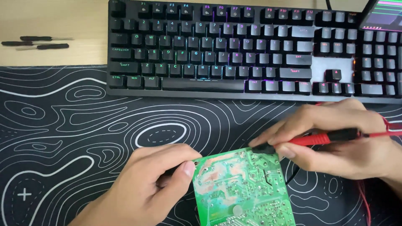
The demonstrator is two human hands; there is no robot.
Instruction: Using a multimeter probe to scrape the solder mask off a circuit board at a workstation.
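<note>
Left hand (146, 188) pinches the green circuit board (240, 190) edge; right hand (335, 138), fingers curled, grips a red probe (318, 139) touching its top.

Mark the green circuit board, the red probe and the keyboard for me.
green circuit board (240, 188), head view, middle of its solder side.
red probe (315, 139), head view, red grip between the right hand's fingers.
keyboard (203, 84), head view, its long space bar.

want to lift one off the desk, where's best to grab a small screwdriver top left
Grip a small screwdriver around its black handle, coming from above. The three lie flat on the bare wooden desk, handles thicker than the thin metal shafts, with nothing crowding them.
</note>
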